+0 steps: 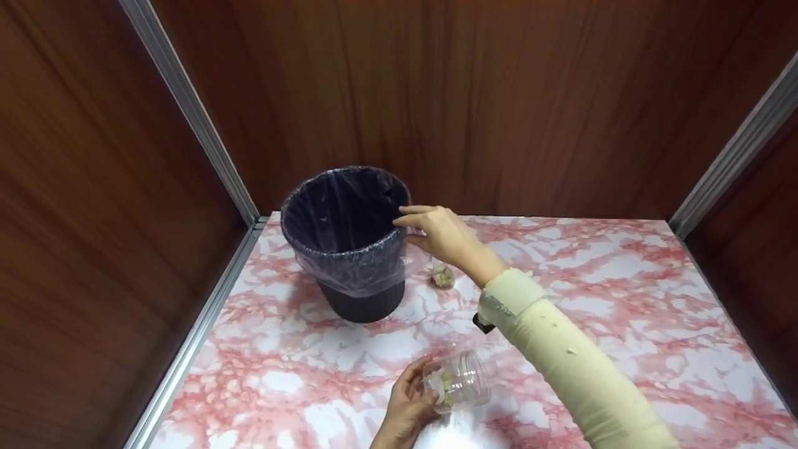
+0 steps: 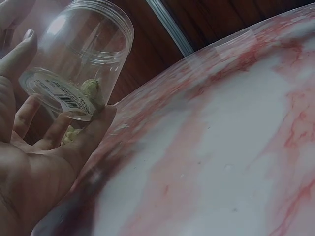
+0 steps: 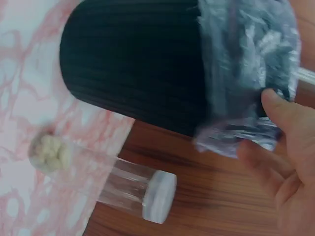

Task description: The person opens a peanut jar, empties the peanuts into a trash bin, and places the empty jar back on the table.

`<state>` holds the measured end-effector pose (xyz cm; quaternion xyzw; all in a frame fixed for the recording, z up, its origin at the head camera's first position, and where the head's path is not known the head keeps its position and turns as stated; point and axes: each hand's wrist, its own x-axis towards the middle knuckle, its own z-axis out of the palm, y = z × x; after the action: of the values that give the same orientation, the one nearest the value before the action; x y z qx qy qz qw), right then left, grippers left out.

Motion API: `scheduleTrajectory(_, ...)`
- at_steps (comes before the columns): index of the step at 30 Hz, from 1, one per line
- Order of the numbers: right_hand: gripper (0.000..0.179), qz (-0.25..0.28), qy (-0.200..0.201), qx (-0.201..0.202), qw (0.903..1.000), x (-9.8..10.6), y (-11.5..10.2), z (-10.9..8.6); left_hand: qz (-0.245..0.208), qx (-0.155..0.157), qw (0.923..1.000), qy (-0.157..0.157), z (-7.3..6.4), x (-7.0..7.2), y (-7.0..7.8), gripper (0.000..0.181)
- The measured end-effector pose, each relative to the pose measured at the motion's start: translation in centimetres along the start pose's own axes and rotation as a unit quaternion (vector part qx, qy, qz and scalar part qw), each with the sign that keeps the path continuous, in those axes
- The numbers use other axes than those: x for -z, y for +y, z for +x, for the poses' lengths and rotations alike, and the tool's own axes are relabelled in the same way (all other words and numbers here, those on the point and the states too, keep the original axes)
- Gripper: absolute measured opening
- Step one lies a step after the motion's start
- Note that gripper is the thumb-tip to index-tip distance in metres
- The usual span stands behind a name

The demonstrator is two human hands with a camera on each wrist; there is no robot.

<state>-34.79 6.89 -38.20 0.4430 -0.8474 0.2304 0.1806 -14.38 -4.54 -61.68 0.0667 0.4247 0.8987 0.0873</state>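
Note:
My left hand [image 1: 408, 402] grips a clear plastic jar [image 1: 464, 377] near its base, above the table. The jar is tilted, its threaded mouth uncovered. In the left wrist view, a printed label [image 2: 61, 93] shows at its bottom and a greenish-brown lump [image 2: 92, 91] is inside. My right hand [image 1: 446, 234] is at the right rim of a black bin [image 1: 365, 302], fingers extended over the edge and thumb below. A thin translucent bag [image 1: 355, 274] lines the bin and folds over its rim. In the right wrist view, the fingertips are beside this bag; nothing is clearly pinched.
A tall clear jar [image 3: 130, 182] with a white lid [image 3: 160, 196] stands right of the bin, pale pieces [image 3: 51, 152] at its bottom. Dark wood panels [image 1: 436, 106] with metal corner strips enclose the red-and-white marbled table [image 1: 268, 380] at back and sides.

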Motion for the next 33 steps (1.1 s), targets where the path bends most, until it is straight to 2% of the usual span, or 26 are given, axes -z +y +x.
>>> scheduleTrajectory(3, 0.025, 0.012, 0.021, 0.014, 0.9996, -0.4, 0.3, 0.0, 0.005, -0.007, 1.0000, 0.002, -0.1, 0.1, 0.2, 0.065)
scheduleTrajectory(5, 0.023, 0.020, 0.035, 0.023, 0.9989, -0.7, 0.3, 0.1, 0.010, -0.016, 0.9998, 0.008, -0.2, 0.4, 0.8, 0.066)
scheduleTrajectory(7, 0.022, 0.027, 0.044, 0.030, 0.9982, -1.1, 0.4, 0.0, 0.013, -0.032, 0.9993, 0.015, -0.5, 0.7, 1.8, 0.067)
scheduleTrajectory(10, 0.023, 0.038, 0.054, 0.030, 0.9974, -1.5, 0.5, -0.2, 0.009, -0.063, 0.9977, 0.025, -0.9, 0.7, 4.1, 0.066)
scheduleTrajectory(13, 0.023, 0.055, 0.066, 0.024, 0.9960, -1.9, 0.6, -0.4, 0.004, -0.096, 0.9946, 0.040, -1.2, 0.2, 7.2, 0.062)
scheduleTrajectory(16, 0.025, 0.066, 0.079, 0.013, 0.9946, -2.0, 0.8, -0.6, 0.017, -0.127, 0.9900, 0.058, -1.3, -0.8, 11.0, 0.059)
scheduleTrajectory(20, 0.026, 0.076, 0.093, 0.006, 0.9928, -2.3, 0.8, -0.7, 0.020, -0.149, 0.9840, 0.097, -1.3, -2.5, 16.3, 0.059)
scheduleTrajectory(24, 0.027, 0.107, 0.108, 0.012, 0.9882, -2.6, 0.8, -0.7, 0.021, -0.174, 0.9757, 0.132, -0.8, -3.8, 21.1, 0.062)
scheduleTrajectory(26, 0.027, 0.123, 0.118, 0.014, 0.9852, -2.8, 1.0, -0.7, 0.036, -0.190, 0.9693, 0.153, -0.3, -4.4, 23.1, 0.063)
scheduleTrajectory(28, 0.027, 0.137, 0.126, 0.012, 0.9824, -3.0, 1.0, -0.7, 0.076, -0.200, 0.9588, 0.187, 0.3, -4.7, 24.9, 0.063)
scheduleTrajectory(31, 0.028, 0.152, 0.132, 0.005, 0.9795, -3.2, 1.1, -0.8, 0.145, -0.236, 0.9319, 0.234, 1.8, -4.7, 27.0, 0.063)
scheduleTrajectory(33, 0.028, 0.162, 0.130, 0.000, 0.9782, -3.1, 1.2, -0.8, 0.178, -0.255, 0.9169, 0.251, 3.1, -4.4, 28.0, 0.064)
